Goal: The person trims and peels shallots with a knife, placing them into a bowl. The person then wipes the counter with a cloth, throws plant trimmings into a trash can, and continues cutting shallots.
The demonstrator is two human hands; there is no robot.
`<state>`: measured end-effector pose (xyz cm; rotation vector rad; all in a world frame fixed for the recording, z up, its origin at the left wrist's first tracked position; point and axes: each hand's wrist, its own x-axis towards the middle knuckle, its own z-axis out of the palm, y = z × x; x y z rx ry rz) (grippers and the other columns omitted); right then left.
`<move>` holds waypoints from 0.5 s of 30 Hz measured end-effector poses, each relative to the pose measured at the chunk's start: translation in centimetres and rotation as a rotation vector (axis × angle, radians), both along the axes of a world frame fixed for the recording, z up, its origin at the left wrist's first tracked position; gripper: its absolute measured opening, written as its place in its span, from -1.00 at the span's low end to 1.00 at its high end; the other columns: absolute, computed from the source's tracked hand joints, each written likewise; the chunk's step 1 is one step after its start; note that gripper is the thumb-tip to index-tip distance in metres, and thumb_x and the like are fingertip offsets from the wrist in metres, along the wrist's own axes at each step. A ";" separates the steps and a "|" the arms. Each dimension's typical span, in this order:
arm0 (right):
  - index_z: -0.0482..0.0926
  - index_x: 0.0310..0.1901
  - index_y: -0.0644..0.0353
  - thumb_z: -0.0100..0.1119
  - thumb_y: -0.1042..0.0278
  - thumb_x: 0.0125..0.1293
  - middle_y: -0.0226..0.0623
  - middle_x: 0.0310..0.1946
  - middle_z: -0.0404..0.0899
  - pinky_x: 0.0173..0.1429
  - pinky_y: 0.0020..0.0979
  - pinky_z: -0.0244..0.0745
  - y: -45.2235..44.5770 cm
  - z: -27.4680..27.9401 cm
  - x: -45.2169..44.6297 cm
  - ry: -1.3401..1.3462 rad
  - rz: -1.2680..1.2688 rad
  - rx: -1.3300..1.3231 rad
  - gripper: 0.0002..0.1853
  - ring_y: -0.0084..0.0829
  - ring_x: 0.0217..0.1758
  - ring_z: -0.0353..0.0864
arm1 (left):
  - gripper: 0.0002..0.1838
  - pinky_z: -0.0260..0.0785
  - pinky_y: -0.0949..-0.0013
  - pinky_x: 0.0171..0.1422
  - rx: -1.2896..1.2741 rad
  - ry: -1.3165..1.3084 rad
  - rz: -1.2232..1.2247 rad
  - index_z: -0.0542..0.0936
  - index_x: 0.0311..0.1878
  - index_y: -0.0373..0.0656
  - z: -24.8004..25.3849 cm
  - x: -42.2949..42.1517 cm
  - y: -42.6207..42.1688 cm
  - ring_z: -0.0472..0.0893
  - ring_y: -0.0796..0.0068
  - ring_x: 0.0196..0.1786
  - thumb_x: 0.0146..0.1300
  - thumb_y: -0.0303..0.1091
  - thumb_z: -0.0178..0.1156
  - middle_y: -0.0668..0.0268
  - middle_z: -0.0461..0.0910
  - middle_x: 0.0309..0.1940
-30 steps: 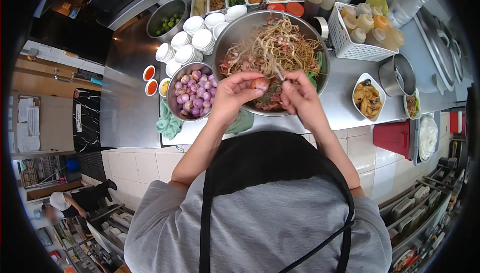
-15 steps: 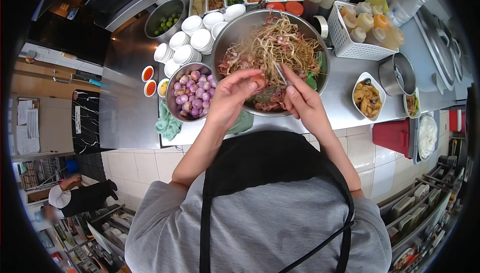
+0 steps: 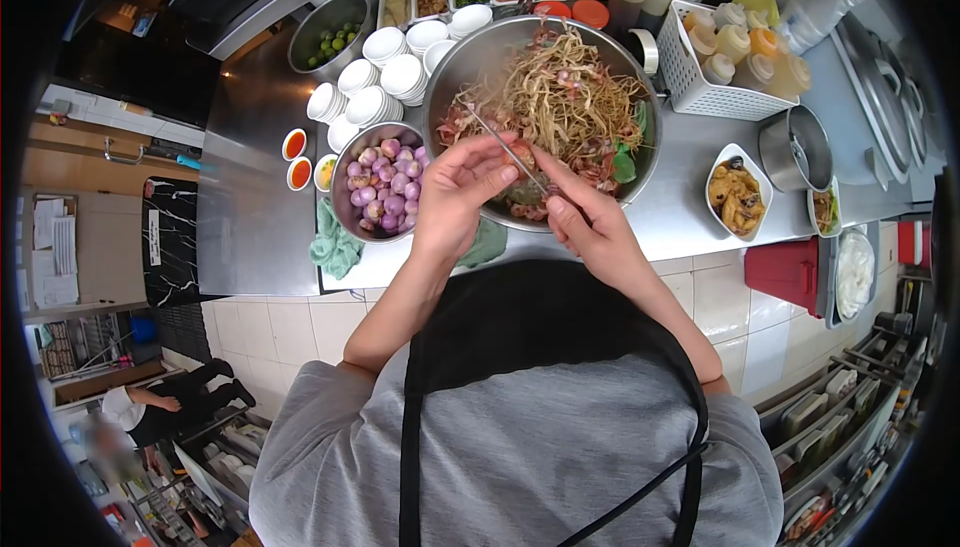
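Note:
Over the front of a large steel bowl (image 3: 432,117), my left hand (image 3: 462,192) pinches a reddish shallot (image 3: 522,155), partly hidden by the fingers. My right hand (image 3: 590,209) grips a small knife (image 3: 497,137), its blade lying across the shallot and pointing up and left. Dry shallot stalks and skins (image 3: 575,87) fill the large bowl beneath both hands. Left of it, a smaller steel bowl (image 3: 342,209) holds many purple peeled shallots (image 3: 385,187).
White cup stacks (image 3: 403,77) and a bowl of limes (image 3: 298,47) stand behind at left. Sauce bottles fill a white basket (image 3: 725,104) at right, near a dish of brown food (image 3: 738,202). A green cloth (image 3: 335,245) lies at the counter edge. Another person (image 3: 175,407) is at lower left.
The knife has swung from the right side of the shallot to across it, its tip now up and left. My right hand moved slightly left. The other person shifted slightly right.

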<state>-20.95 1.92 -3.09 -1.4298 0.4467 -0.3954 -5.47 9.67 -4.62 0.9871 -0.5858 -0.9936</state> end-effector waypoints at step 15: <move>0.32 0.10 0.19 -0.02 0.57 0.18 -0.24 -0.09 0.48 0.03 -0.52 0.30 0.6 -0.9 0.8 -0.067 -0.151 -0.099 -0.60 -0.53 -0.05 0.44 | -0.71 0.37 0.49 -0.03 -0.064 -0.005 0.143 0.46 -0.17 -0.31 -1.0 -1.7 -0.3 0.50 0.53 -0.17 -0.01 -0.73 0.12 0.23 0.53 -0.24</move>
